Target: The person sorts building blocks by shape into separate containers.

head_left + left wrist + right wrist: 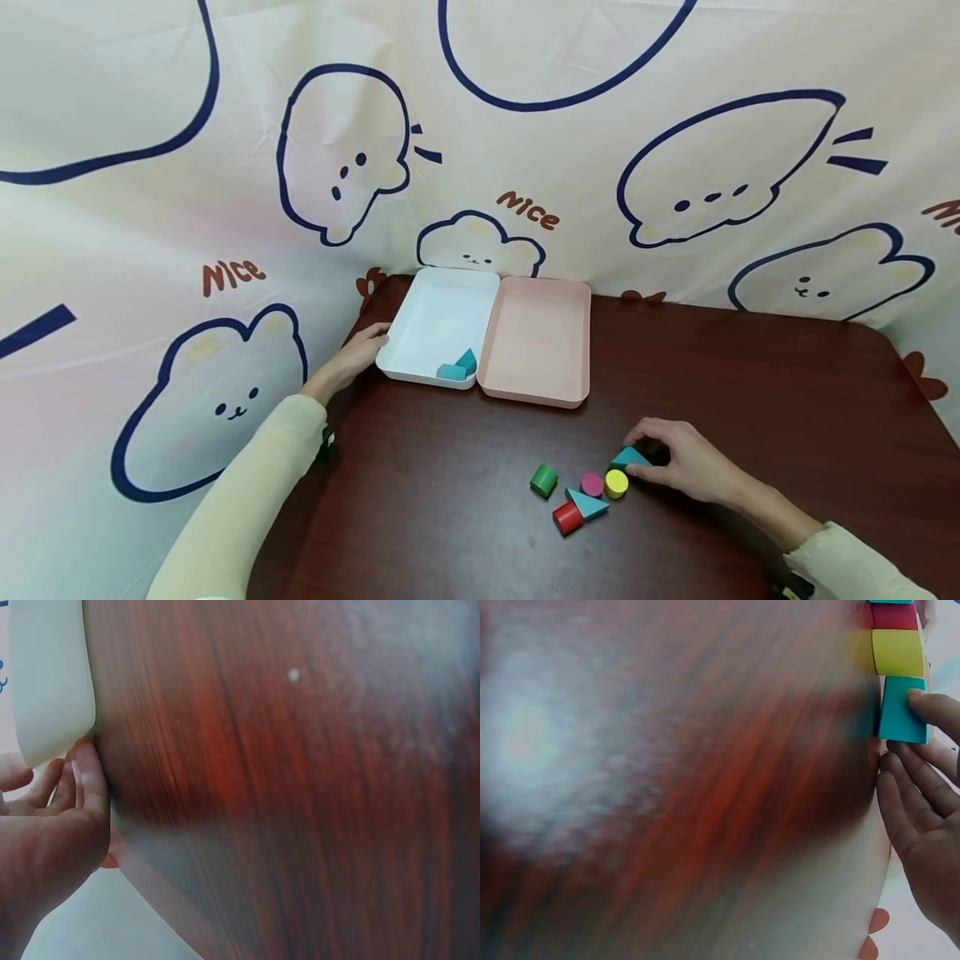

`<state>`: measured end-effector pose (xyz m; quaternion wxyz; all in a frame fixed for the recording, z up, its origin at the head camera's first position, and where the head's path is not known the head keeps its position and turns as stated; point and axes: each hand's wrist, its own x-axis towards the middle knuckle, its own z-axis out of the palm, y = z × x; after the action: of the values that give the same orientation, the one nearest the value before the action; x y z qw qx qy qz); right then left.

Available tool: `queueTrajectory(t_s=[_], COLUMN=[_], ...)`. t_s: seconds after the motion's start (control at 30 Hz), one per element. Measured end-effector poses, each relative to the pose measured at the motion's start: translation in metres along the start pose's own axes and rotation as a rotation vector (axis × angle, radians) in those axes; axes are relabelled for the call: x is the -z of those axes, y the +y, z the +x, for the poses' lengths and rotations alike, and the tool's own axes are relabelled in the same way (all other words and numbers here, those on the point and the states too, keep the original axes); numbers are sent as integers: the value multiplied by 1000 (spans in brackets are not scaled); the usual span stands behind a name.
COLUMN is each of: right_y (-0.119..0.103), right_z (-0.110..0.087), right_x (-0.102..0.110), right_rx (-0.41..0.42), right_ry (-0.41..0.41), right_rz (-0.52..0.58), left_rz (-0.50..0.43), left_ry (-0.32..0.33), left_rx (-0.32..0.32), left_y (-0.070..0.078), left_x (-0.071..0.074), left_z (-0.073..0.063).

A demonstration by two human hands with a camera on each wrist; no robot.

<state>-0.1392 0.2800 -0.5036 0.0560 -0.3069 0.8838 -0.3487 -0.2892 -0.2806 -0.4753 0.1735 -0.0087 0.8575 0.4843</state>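
Observation:
At the white tray (432, 321) my left hand (362, 348) touches the left side, fairly straight fingertips against its outer wall; the left wrist view shows those fingertips (86, 750) at the wall's lower edge. Two teal blocks (457, 367) lie in that tray's near right corner. My right hand (686, 458) pinches a teal triangular block (628, 457) between thumb and fingers, low over the table. Right beside it is a yellow cylinder (617, 483), then a magenta cylinder (592, 484). Another teal triangular block (587, 504) touches a red cylinder (567, 517). A green cylinder (543, 481) lies apart, leftward.
A pink tray (536, 337) stands against the white tray's right side. Both are at the far edge of the dark brown table (420, 467). A cream cloth (570, 158) with cartoon bears hangs behind and to the left of the table.

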Motion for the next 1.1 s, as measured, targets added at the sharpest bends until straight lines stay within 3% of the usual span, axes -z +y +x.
queueTrajectory(t_s=[0.4,0.73,1.1], right_y=[-10,-32,-51], right_z=[23,55,89], right_x=[4,8,9], right_rx=[62,90,162], right_ry=[26,-9,6], right_rz=[-103,-70,11], left_rz=[-7,-7,-26], left_ry=[-3,-2,-14], left_rx=[-3,3,10], left_y=[4,4,3], left_x=[-2,-1,0], left_z=[-1,-2,-1])
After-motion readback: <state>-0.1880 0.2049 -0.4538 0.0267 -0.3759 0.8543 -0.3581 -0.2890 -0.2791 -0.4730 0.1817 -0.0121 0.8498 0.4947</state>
